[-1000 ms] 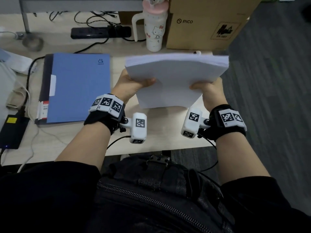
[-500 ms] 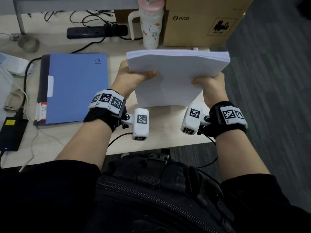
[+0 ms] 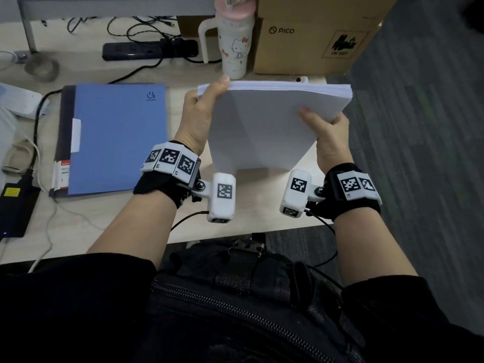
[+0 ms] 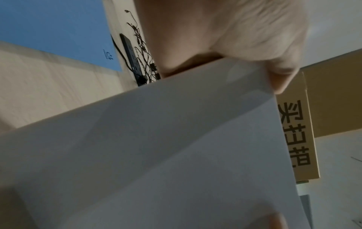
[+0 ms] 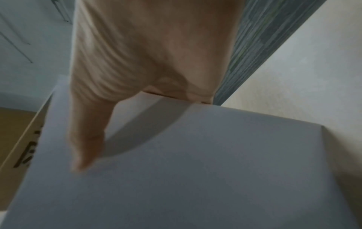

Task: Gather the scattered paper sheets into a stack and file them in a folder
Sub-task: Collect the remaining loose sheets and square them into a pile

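Observation:
A thick stack of white paper sheets is held upright over the desk, its lower edge near the desktop. My left hand grips the stack's left side, thumb up by the top left corner; the stack fills the left wrist view. My right hand grips the right side, thumb lying across the front sheet. The fingers behind the stack are hidden. A blue folder lies closed on the desk, left of the stack.
A white Hello Kitty tumbler and a cardboard box stand just behind the stack. A black power strip with cables lies at the back. A black adapter sits at far left. The desk edge ends right of the stack.
The stack has tipped more upright. My left thumb has slid up from the front sheet to the top left corner. The right hand keeps its hold.

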The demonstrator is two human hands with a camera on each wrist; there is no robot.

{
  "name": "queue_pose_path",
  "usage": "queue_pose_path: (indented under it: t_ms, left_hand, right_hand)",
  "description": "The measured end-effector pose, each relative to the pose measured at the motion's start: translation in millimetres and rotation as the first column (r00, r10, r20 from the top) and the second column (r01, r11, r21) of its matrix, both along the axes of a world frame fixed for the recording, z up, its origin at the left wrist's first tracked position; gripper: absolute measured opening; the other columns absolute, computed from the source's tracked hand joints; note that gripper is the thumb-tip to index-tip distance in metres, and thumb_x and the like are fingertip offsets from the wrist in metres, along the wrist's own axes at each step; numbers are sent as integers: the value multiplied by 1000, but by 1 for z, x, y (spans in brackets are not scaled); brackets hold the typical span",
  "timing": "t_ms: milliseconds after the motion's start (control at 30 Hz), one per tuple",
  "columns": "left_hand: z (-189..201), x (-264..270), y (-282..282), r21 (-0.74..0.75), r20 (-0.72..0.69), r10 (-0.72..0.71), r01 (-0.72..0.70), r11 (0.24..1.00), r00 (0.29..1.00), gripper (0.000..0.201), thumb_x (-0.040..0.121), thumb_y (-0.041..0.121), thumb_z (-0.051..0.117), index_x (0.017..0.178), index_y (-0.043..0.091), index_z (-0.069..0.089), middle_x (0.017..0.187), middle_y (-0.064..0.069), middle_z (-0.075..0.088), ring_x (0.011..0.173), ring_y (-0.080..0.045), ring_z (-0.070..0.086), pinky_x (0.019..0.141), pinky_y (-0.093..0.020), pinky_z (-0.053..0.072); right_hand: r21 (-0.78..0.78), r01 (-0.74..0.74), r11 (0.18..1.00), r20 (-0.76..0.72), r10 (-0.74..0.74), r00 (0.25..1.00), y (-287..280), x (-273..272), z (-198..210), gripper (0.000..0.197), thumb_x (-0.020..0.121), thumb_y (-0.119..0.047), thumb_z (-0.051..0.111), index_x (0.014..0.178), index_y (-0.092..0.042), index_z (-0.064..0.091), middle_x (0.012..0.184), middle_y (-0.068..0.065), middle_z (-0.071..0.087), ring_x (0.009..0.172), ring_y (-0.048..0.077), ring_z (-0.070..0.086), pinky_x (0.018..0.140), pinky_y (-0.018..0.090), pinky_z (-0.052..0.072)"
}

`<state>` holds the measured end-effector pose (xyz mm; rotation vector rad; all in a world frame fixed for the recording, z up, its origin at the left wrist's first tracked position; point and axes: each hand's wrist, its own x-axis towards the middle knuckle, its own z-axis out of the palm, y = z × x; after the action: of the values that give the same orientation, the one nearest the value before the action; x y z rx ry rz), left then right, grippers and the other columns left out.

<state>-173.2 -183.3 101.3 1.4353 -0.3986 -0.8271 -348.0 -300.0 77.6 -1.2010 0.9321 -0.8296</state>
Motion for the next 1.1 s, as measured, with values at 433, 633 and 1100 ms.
queue_pose_path:
  t_ms: [433, 633, 1100]
  left_hand:
    - [-1, -2, -2, -7, 2, 31, -31, 1000, 1000, 93, 47, 62, 74, 115, 2, 53, 107, -6, 62, 107, -25, 59, 102, -41, 43]
    - [-12, 3, 1, -26, 180, -176, 184, 983, 968, 41, 55, 29, 89, 91, 21, 73, 85, 10, 73, 87, -6, 68, 86, -26, 53]
    - [3, -6, -19, -54, 170, -18, 27, 998, 985, 12, 72, 14, 80, 69, 20, 70, 63, 11, 69, 63, -2, 66, 63, -22, 53]
  right_hand:
    - [45, 229, 972, 47, -231, 972, -2, 22, 22, 34, 63, -42, 64, 67, -17, 40, 74, -2, 37, 70, 13, 39, 72, 31, 33]
    - [27, 241, 970, 24, -242, 970, -2, 20, 16, 56, 62, -53, 66, 99, -12, 57, 87, -3, 51, 87, 16, 54, 97, 32, 42]
    - [-33, 25, 999, -79, -28, 996, -6, -13, -15, 26, 81, -15, 72, 103, -16, 59, 98, -1, 68, 88, 7, 66, 75, 20, 51]
